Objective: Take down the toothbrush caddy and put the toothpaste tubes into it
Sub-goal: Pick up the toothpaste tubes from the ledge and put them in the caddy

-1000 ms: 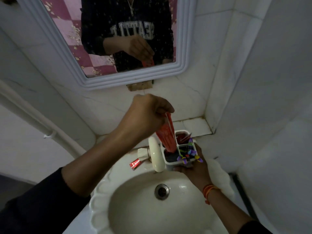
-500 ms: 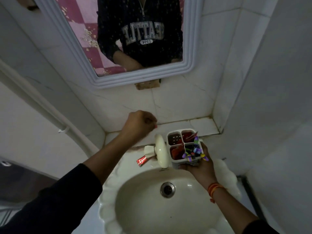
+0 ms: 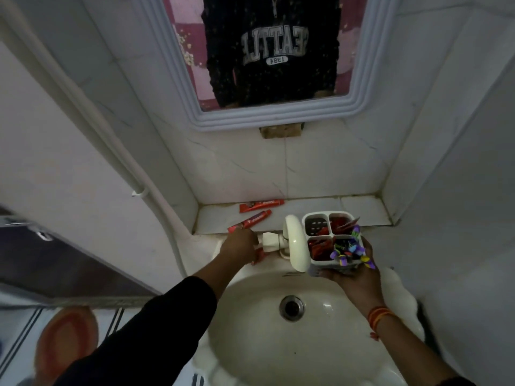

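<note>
My right hand [image 3: 354, 277] holds the white four-compartment toothbrush caddy [image 3: 317, 213] from below, over the back right of the sink. Red toothpaste tubes stand in its compartments, and purple toothbrushes [image 3: 351, 247] fill the front right one. My left hand [image 3: 239, 244] is down beside the tap handle, fingers closed on a small red toothpaste tube [image 3: 260, 256] that lies on the sink rim. Two more red tubes lie on the tiled ledge behind: one along the wall [image 3: 262, 205] and one slanted in front of it [image 3: 252, 220].
A cream tap [image 3: 296, 243] stands between my hands. The white basin [image 3: 259, 324] with its drain [image 3: 291, 307] is below. A framed mirror [image 3: 178, 79] hangs above the ledge, a pipe [image 3: 111, 151] runs down the left wall, and an orange mat [image 3: 65, 346] lies on the floor.
My left hand dropped a red tube into the caddy, drew back over the ledge, then came down onto the small tube beside the tap. The caddy stayed in my right hand.
</note>
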The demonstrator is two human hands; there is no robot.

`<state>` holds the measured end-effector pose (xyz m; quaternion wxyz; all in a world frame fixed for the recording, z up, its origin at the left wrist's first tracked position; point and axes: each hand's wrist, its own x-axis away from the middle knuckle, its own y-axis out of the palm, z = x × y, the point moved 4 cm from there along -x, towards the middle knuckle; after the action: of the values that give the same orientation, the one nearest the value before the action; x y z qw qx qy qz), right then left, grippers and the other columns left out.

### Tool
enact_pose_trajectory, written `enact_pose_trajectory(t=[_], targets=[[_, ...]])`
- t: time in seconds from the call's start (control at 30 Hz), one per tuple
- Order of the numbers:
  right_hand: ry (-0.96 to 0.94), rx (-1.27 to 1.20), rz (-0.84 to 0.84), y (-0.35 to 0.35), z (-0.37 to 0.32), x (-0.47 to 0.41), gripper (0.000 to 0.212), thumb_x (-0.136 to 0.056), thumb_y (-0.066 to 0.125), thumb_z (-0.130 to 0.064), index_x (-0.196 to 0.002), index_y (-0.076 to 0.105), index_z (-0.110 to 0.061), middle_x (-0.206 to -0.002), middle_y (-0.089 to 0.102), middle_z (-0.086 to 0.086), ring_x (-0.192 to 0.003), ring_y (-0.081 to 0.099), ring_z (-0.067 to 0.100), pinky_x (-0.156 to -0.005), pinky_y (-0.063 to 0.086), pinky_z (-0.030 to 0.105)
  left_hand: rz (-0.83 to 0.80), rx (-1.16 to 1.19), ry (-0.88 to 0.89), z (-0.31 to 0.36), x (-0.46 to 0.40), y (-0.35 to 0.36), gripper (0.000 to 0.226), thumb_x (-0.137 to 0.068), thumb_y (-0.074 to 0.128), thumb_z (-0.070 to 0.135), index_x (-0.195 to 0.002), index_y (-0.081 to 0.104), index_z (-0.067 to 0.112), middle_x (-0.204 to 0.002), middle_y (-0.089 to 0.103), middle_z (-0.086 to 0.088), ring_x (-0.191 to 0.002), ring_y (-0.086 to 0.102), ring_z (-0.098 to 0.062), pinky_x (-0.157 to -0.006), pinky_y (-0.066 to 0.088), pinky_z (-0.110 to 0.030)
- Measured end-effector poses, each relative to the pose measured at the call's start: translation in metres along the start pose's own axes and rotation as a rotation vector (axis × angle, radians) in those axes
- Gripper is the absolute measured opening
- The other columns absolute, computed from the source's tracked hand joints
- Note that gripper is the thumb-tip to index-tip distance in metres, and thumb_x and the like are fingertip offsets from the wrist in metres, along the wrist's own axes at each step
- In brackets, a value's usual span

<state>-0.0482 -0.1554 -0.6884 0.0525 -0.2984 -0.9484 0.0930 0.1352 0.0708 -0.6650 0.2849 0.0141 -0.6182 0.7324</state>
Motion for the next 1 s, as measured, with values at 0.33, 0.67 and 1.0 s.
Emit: enact_pose_trajectory(t=[0.33,0.67,1.0], targets=[[-0.016,-0.042,0.008,0.002,0.004,-0.002,0.107,-0.048,0.094,0.008,-0.138,0.044,-0.019,-0.128,0.061,0.001,-0.109,0.061,-0.006,-0.093,0.050,0.016,0.215,0.307,-0.157,-0.041,0.007,0.004,0.030,-0.085,0.077,0.030,-0.111,0.076,0.015,-0.104,0.076,-0.010,-0.094,0.071,-0.029,-0.086,0.058,-0.036],[-0.035,-0.001,0.006,0.001,0.010,-0.003,0.111,-0.043,0.100,-0.007,-0.138,0.045,-0.025,-0.129,0.063,-0.002,-0.123,0.059,0.019,-0.104,0.049,0.050,0.726,0.665,0.084,0.013,0.066,-0.106,0.014,-0.088,0.075,0.024,-0.100,0.082,0.019,-0.091,0.077,0.003,-0.078,0.071,-0.007,-0.079,0.059,-0.027],[-0.017,-0.032,0.004,0.000,0.007,-0.002,0.103,-0.045,0.096,0.006,-0.128,0.048,-0.030,-0.116,0.064,-0.017,-0.104,0.062,-0.012,-0.090,0.056,0.022,0.628,0.373,0.516,0.138,0.116,-0.148,0.017,-0.091,0.072,0.027,-0.105,0.080,0.025,-0.090,0.072,0.007,-0.077,0.068,-0.005,-0.072,0.055,-0.016]])
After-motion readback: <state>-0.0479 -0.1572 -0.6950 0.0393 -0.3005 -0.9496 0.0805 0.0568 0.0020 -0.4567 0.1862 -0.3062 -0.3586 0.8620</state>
